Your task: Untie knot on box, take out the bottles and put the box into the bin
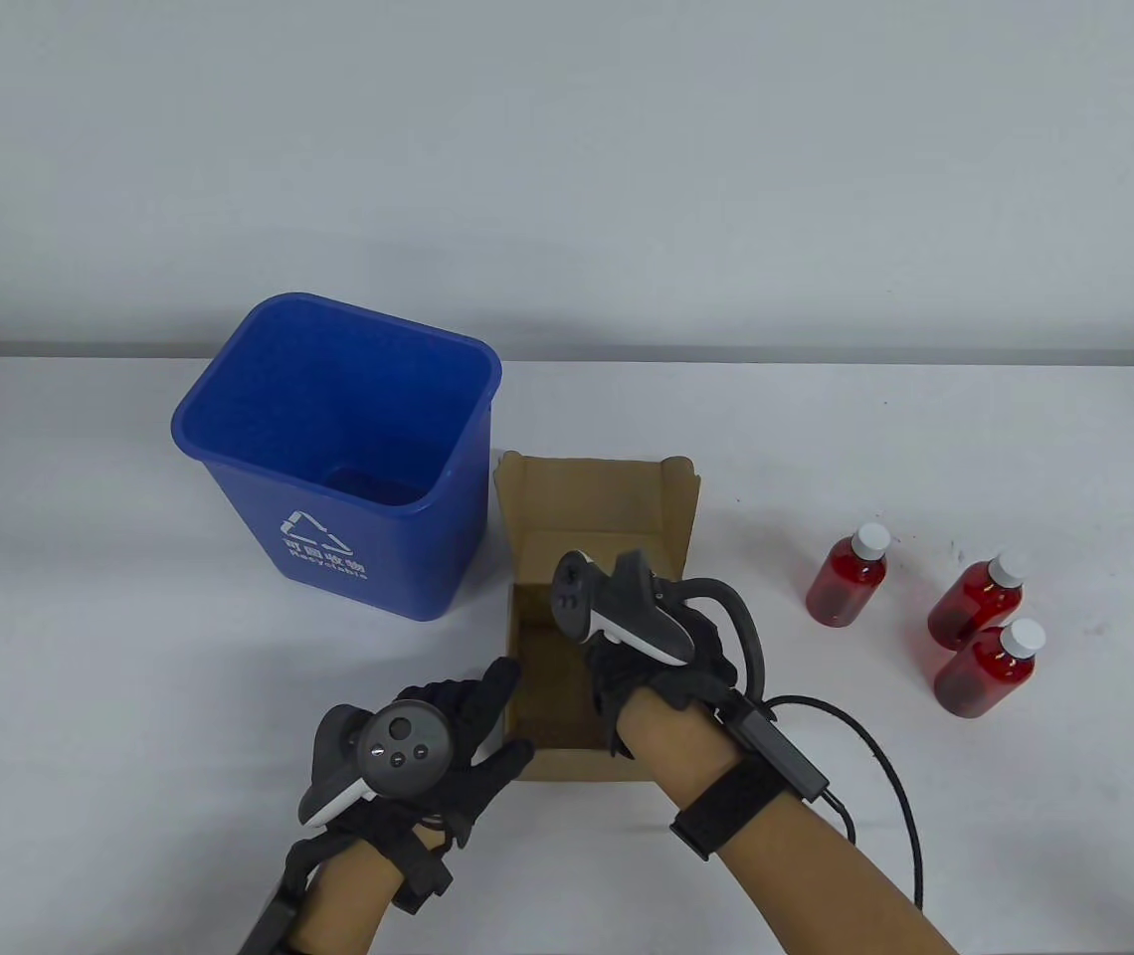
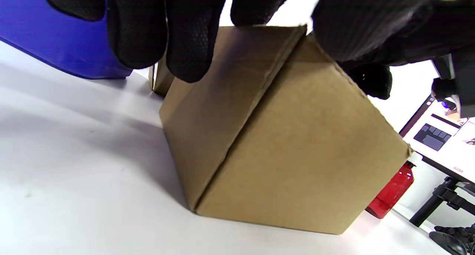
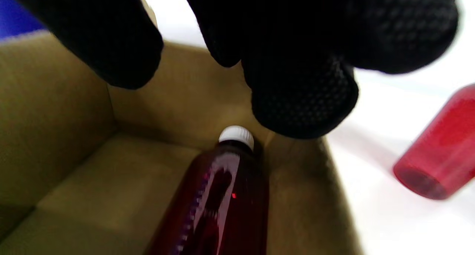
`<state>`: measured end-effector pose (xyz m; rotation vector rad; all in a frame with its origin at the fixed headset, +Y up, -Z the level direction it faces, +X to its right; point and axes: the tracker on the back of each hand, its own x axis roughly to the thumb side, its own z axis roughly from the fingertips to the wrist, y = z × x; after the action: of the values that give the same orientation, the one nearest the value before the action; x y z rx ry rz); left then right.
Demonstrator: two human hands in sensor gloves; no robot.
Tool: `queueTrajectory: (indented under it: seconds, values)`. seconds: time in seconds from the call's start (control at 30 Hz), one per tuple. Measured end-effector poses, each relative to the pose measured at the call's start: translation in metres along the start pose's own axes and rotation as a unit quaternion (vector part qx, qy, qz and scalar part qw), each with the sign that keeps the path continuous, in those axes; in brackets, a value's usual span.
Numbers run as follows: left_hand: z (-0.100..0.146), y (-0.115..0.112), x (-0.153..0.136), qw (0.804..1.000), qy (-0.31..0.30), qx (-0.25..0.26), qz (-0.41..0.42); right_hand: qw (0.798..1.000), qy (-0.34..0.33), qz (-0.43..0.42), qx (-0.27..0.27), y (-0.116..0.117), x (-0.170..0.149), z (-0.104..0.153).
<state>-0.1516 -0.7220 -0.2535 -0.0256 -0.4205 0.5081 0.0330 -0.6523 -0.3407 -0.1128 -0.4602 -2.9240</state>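
Here, left hand [image 1: 448, 741] steadying the cardboard box [image 1: 567, 761], the open right hand [image 1: 647, 647] reaches inside; next, grasp the last red bottle [image 3: 222, 195].

A white counter [image 1: 925, 438] carries everything, and behind it rises a plain pale wall [image 1: 567, 149]. Off the counter's far edge in the left wrist view stands a second, lower white desk [image 2: 445, 151] with a dark keyboard [image 2: 432, 136] lying on it (its keys are only just discernible), and a black stand leg [image 2: 432, 205] slants beneath it.
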Motion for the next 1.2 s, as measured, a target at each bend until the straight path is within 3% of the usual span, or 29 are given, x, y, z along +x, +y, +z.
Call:
queueTrajectory:
  seconds: [0.23, 0.5, 0.67, 1.2]
  values:
    - [0.000, 0.000, 0.001, 1.000, 0.001, 0.004, -0.006, 0.989, 0.068, 0.036, 0.129, 0.018, 0.016, -0.032]
    - [0.000, 0.000, 0.001, 1.000, -0.002, 0.001, -0.002, 0.973, 0.115, 0.051, 0.193, 0.034, 0.021, -0.056]
    - [-0.001, 0.000, 0.002, 1.000, -0.005, -0.001, -0.002, 0.954, 0.103, 0.016, 0.283, 0.048, 0.017, -0.064]
    - [-0.002, -0.003, 0.002, 1.000, -0.005, -0.011, 0.012, 0.917, 0.055, -0.106, 0.382, 0.069, 0.001, -0.079]
